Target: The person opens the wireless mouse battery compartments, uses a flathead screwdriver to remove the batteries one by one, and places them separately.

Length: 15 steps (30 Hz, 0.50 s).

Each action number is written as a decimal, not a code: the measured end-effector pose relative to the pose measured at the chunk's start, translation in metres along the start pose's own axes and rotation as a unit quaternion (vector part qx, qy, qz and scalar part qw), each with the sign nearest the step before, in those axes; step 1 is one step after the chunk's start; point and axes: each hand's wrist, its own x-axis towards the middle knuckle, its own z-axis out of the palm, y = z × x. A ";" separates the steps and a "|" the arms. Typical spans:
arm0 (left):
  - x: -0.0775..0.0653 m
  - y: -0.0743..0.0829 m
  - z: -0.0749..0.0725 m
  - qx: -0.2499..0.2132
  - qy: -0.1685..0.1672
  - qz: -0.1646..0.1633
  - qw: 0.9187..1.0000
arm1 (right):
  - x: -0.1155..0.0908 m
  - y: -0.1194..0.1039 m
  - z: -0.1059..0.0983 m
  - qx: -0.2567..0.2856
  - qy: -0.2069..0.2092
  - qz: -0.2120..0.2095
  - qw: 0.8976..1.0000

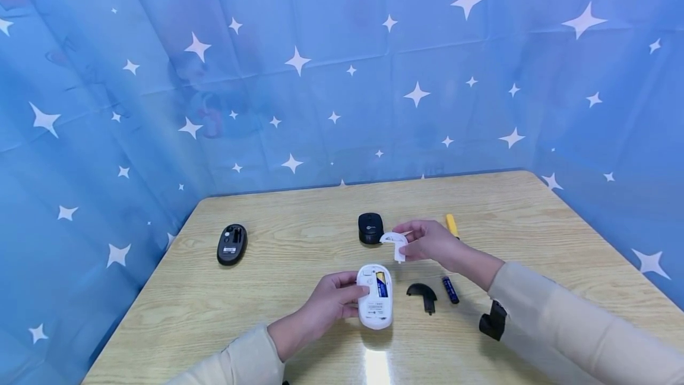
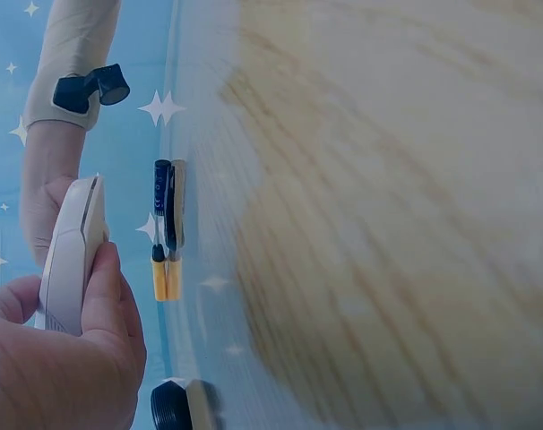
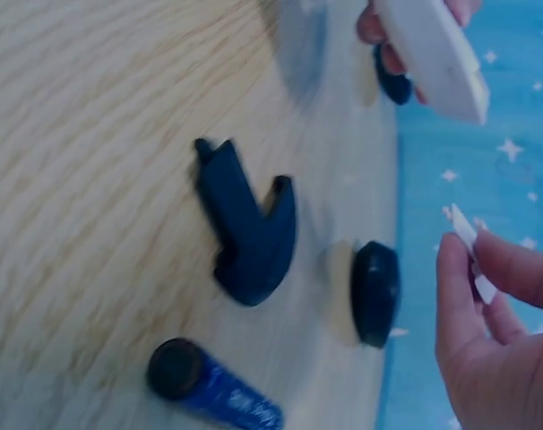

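Note:
My left hand (image 1: 333,299) grips a white computer mouse (image 1: 376,314), its underside turned up. A blue and yellow battery (image 1: 382,284) lies in the mouse's uncovered slot. In the left wrist view the white mouse (image 2: 70,255) is seen edge-on between thumb and fingers. To the right and farther back, my right hand (image 1: 427,241) pinches a white battery cover (image 1: 398,242), held apart from the mouse. The right wrist view shows that cover (image 3: 469,246) between thumb and fingers. On the table below the right hand lie a black battery cover (image 1: 424,296) and a dark blue battery (image 1: 450,290).
A black mouse (image 1: 370,227) stands just behind the white cover. Another black mouse (image 1: 232,245) lies underside up at the table's left. A yellow-handled tool (image 1: 452,225) lies partly hidden behind the right hand. A blue starred curtain (image 1: 342,76) hangs behind the wooden table (image 1: 299,224).

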 end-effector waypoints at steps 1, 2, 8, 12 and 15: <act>0.000 0.000 0.000 0.000 0.000 0.000 1.000 | 0.001 0.001 0.000 -0.005 0.002 0.007 1.000; 0.000 0.000 0.000 0.000 0.000 0.000 1.000 | 0.002 0.002 0.000 -0.011 0.004 0.014 1.000; -0.001 -0.001 0.000 -0.002 -0.003 0.002 1.000 | 0.012 0.015 -0.001 -0.040 0.026 0.046 0.998; -0.001 -0.002 0.000 0.002 -0.002 0.000 1.000 | 0.018 0.024 0.000 -0.058 0.028 0.052 0.997; 0.000 -0.002 0.000 0.004 -0.002 -0.001 1.000 | 0.021 0.028 0.000 -0.070 0.024 0.052 0.996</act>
